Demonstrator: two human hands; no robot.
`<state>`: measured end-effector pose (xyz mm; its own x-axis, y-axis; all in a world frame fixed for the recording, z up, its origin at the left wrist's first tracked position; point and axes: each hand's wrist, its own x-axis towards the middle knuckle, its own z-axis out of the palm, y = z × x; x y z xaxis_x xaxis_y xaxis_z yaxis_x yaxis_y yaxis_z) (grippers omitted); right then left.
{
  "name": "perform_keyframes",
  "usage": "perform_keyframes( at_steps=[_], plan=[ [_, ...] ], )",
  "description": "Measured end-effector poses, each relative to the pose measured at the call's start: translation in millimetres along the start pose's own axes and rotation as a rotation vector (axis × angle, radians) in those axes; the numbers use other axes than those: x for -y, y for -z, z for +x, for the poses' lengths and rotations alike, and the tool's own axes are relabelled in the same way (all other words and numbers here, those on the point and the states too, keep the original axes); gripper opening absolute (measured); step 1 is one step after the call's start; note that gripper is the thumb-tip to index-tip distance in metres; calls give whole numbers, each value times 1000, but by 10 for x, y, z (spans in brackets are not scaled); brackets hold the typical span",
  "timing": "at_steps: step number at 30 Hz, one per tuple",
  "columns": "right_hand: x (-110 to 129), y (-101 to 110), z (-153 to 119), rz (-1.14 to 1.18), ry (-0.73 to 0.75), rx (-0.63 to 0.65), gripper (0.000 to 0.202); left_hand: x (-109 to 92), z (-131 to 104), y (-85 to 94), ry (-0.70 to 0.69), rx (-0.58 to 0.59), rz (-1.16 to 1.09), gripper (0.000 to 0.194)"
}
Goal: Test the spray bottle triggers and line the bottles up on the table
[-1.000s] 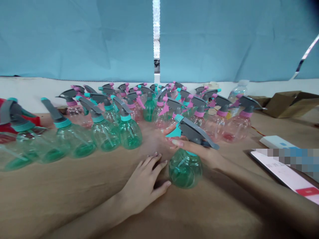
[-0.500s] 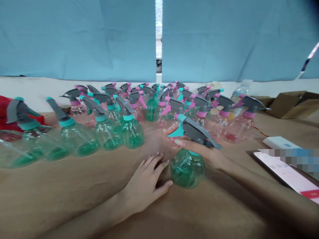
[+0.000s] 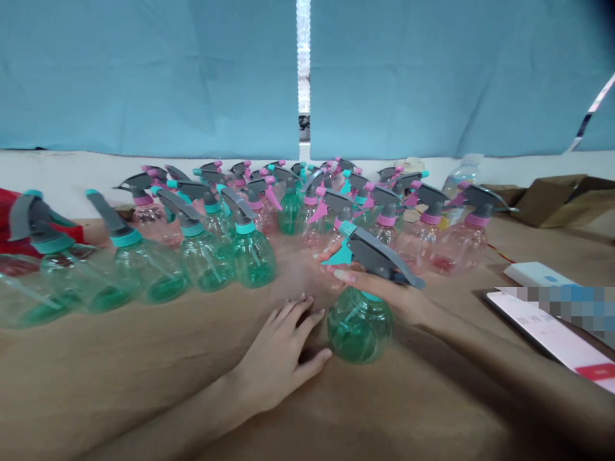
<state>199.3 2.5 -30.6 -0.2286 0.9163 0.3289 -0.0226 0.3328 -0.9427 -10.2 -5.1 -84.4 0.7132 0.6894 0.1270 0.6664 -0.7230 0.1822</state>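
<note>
My right hand (image 3: 384, 288) is closed around the neck of a green spray bottle (image 3: 360, 326), just under its grey head with a turquoise nozzle and trigger. The bottle is upright at the middle of the table (image 3: 192, 371), its nozzle pointing left. My left hand (image 3: 283, 352) lies palm down on the tabletop, fingers spread, a little left of that bottle and holding nothing. Left of it stands another green spray bottle (image 3: 255, 259) at the end of a row. Part of my right fingers is hidden behind the spray head.
Many pink and green spray bottles stand close together at the back, among them a pink one (image 3: 461, 243). At right lie a phone (image 3: 542, 326), a white box (image 3: 538, 275) and an open cardboard box (image 3: 552, 202). A red bag (image 3: 14, 224) is at far left.
The view has shifted very slightly. Both hands and the held spray bottle stay in almost the same place.
</note>
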Motion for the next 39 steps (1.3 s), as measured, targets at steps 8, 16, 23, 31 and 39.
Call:
perform_keyframes(
  at_steps=[8,16,23,31,39],
  plan=[
    [69,37,-19,-109,-19,-5,21,8,10,-12,-3,-13,2,52],
    [98,51,-47,-156,-26,10,17,-6,7,14,13,10,3,53],
    [7,21,15,-111,32,15,29,1,16,16,43,13,-47,50],
    [13,-104,131,-228,95,-62,37,-149,15,166,127,-154,-308,60],
    [-12,-399,383,-282,183,-155,35,-169,163,295,226,-370,-155,73]
  ],
)
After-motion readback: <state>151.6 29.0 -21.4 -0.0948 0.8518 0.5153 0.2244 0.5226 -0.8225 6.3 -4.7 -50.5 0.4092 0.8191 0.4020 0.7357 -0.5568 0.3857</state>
